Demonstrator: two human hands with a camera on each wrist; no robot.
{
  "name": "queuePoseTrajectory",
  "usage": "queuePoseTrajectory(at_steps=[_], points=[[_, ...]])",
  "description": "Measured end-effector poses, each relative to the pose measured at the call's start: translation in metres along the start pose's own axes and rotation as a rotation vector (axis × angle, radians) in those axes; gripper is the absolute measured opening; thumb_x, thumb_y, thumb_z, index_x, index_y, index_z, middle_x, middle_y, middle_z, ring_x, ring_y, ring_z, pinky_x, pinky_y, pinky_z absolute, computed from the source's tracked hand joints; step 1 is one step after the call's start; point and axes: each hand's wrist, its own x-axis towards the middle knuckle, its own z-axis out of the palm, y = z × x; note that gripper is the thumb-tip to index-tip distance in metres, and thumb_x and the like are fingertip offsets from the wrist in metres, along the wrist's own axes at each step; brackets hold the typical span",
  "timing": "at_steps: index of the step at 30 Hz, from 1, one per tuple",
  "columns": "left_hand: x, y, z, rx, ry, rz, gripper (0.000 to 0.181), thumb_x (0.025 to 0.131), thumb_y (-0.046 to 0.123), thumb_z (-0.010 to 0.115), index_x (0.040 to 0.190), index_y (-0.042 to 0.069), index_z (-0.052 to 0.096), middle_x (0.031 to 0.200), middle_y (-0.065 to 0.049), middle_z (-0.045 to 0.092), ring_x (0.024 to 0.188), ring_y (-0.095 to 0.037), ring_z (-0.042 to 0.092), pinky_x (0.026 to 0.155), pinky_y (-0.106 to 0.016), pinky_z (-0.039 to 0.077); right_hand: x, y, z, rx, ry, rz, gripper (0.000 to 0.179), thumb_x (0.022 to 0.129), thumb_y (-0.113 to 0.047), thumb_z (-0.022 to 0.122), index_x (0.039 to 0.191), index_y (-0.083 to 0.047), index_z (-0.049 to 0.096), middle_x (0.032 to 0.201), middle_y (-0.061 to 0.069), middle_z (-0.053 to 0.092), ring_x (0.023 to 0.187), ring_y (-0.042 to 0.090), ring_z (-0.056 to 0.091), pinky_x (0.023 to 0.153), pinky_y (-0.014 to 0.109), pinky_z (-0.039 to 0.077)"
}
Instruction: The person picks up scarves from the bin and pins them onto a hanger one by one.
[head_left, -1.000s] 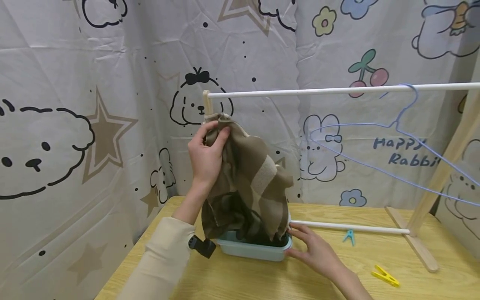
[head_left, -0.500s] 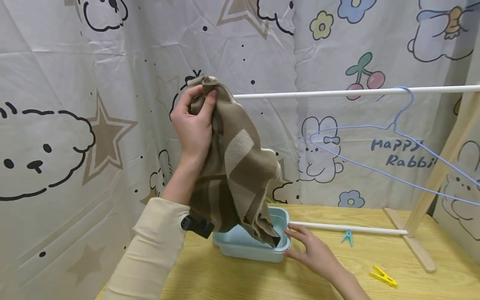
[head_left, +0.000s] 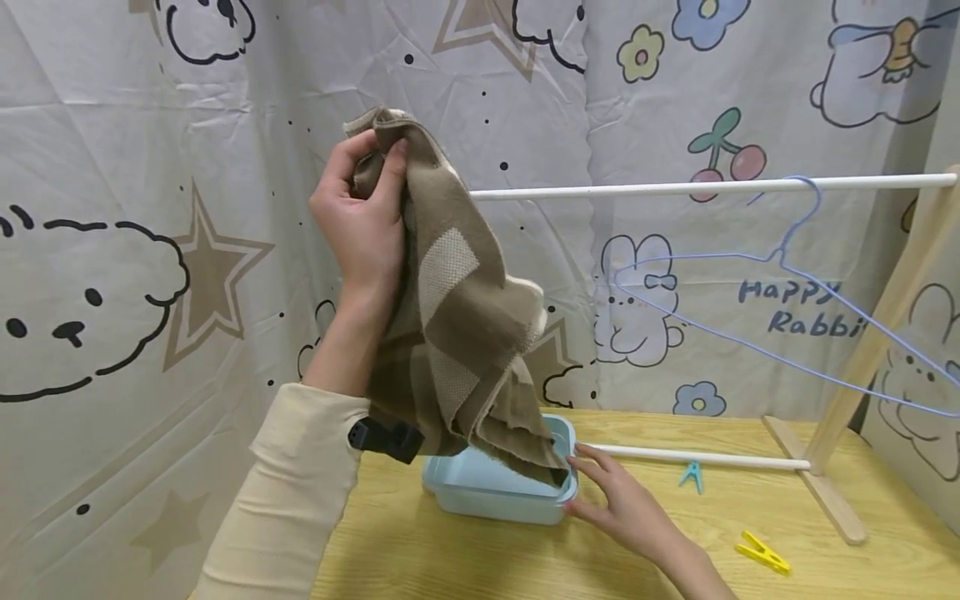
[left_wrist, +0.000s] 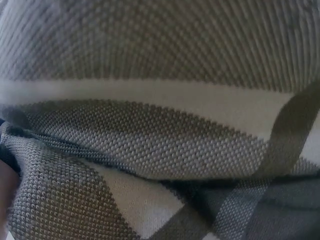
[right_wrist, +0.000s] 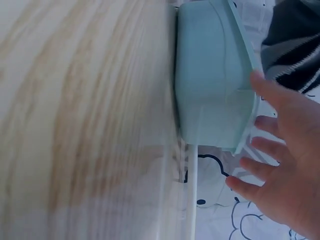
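Left hand (head_left: 363, 221) pinches brown checked cloth (head_left: 476, 312) above blue tub (head_left: 498, 506); right hand (head_left: 626, 504), loosely spread, touches tub on desk (head_left: 450, 567).

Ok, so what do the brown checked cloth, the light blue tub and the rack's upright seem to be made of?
Cloth: a matte knit, fibre unclear; the left wrist view shows rows of stitches.
Tub: probably plastic, smooth with a soft sheen; it has rounded corners and a lipped rim.
Upright: likely pale, unpainted wood, going by its tan colour and plank shape.

One brown checked knit cloth (head_left: 467, 312), one pale-blue rectangular tub (head_left: 501, 505), two clothes pegs (head_left: 693, 469) (head_left: 763, 553), turquoise and yellow, one lavender hanger (head_left: 782, 252).
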Motion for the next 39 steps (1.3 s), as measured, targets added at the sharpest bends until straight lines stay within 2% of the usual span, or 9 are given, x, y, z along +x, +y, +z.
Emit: queuePoseTrajectory(at_steps=[4, 7, 17, 24, 31, 33, 35, 36, 39], points=[[-0.005, -0.005, -0.004, 0.023, -0.010, -0.014, 0.020, 0.085, 0.012, 0.078, 0.102, 0.001, 0.074, 0.094, 0.002, 0.071, 0.086, -0.007, 0.062, 0.079, -0.023, 0.050, -0.002, 0.001, -0.008, -0.038, 0.052, -0.057, 0.065, 0.084, -0.040, 0.078, 0.139, -0.012, 0.057, 0.144, 0.012, 0.053, 0.128, 0.035, 0.055, 0.097, 0.054, 0.050], [-0.008, -0.012, -0.009, 0.041, -0.008, 0.010, 0.021, 0.086, 0.011, 0.078, 0.102, -0.001, 0.073, 0.093, 0.005, 0.070, 0.084, -0.005, 0.062, 0.077, -0.022, 0.050, -0.001, 0.001, -0.017, -0.071, 0.078, -0.084, 0.061, 0.084, -0.038, 0.078, 0.135, -0.012, 0.060, 0.139, 0.011, 0.057, 0.126, 0.034, 0.057, 0.096, 0.052, 0.051], [-0.006, -0.017, -0.020, 0.031, 0.015, 0.010, 0.018, 0.085, 0.011, 0.078, 0.100, 0.001, 0.074, 0.091, 0.008, 0.070, 0.085, -0.005, 0.062, 0.078, -0.023, 0.050, -0.003, 0.010, -0.047, -0.114, 0.156, -0.085, 0.055, 0.084, -0.034, 0.079, 0.130, -0.009, 0.064, 0.133, 0.010, 0.061, 0.121, 0.035, 0.059, 0.094, 0.055, 0.051], [-0.005, -0.017, -0.025, 0.030, 0.026, 0.014, 0.017, 0.085, 0.011, 0.078, 0.099, 0.002, 0.074, 0.092, 0.005, 0.071, 0.083, -0.006, 0.063, 0.076, -0.023, 0.051, -0.008, 0.014, -0.082, -0.138, 0.238, -0.088, 0.050, 0.085, -0.026, 0.079, 0.130, -0.008, 0.063, 0.131, 0.009, 0.061, 0.118, 0.036, 0.059, 0.090, 0.057, 0.051], [-0.004, -0.012, -0.022, 0.012, 0.030, 0.008, 0.016, 0.086, 0.012, 0.078, 0.100, 0.003, 0.075, 0.094, 0.004, 0.072, 0.084, -0.006, 0.064, 0.078, -0.024, 0.052, -0.012, 0.021, -0.124, -0.219, 0.320, -0.098, 0.048, 0.085, -0.021, 0.079, 0.129, -0.008, 0.063, 0.129, 0.010, 0.059, 0.113, 0.037, 0.059, 0.081, 0.055, 0.052], [-0.002, -0.010, -0.020, -0.005, 0.029, 0.005, 0.016, 0.086, 0.011, 0.077, 0.100, 0.003, 0.075, 0.094, 0.004, 0.072, 0.085, -0.006, 0.064, 0.078, -0.024, 0.052, -0.011, 0.023, -0.136, -0.232, 0.355, -0.103, 0.049, 0.083, -0.018, 0.080, 0.129, -0.008, 0.064, 0.128, 0.010, 0.060, 0.114, 0.035, 0.058, 0.084, 0.051, 0.050], [-0.001, -0.007, -0.020, -0.024, 0.035, -0.001, 0.015, 0.086, 0.010, 0.077, 0.099, 0.003, 0.074, 0.095, 0.004, 0.072, 0.085, -0.006, 0.065, 0.078, -0.024, 0.053, -0.011, 0.026, -0.149, -0.237, 0.392, -0.107, 0.051, 0.082, -0.016, 0.081, 0.129, -0.009, 0.064, 0.128, 0.009, 0.061, 0.114, 0.029, 0.056, 0.091, 0.035, 0.050], [0.000, -0.006, -0.020, -0.033, 0.039, -0.002, 0.015, 0.086, 0.009, 0.077, 0.099, 0.003, 0.074, 0.095, 0.004, 0.072, 0.086, -0.006, 0.065, 0.079, -0.024, 0.053, -0.012, 0.027, -0.155, -0.242, 0.408, -0.107, 0.051, 0.082, -0.016, 0.081, 0.130, -0.010, 0.064, 0.129, 0.009, 0.061, 0.117, 0.023, 0.055, 0.092, 0.026, 0.048], [0.003, -0.001, -0.020, -0.038, 0.055, 0.007, 0.014, 0.086, 0.009, 0.077, 0.098, 0.003, 0.074, 0.095, 0.003, 0.072, 0.087, -0.007, 0.065, 0.080, -0.024, 0.053, -0.011, 0.031, -0.173, -0.219, 0.447, -0.127, 0.053, 0.081, -0.011, 0.081, 0.130, -0.010, 0.064, 0.129, 0.010, 0.061, 0.123, -0.002, 0.046, 0.097, 0.005, 0.033]])
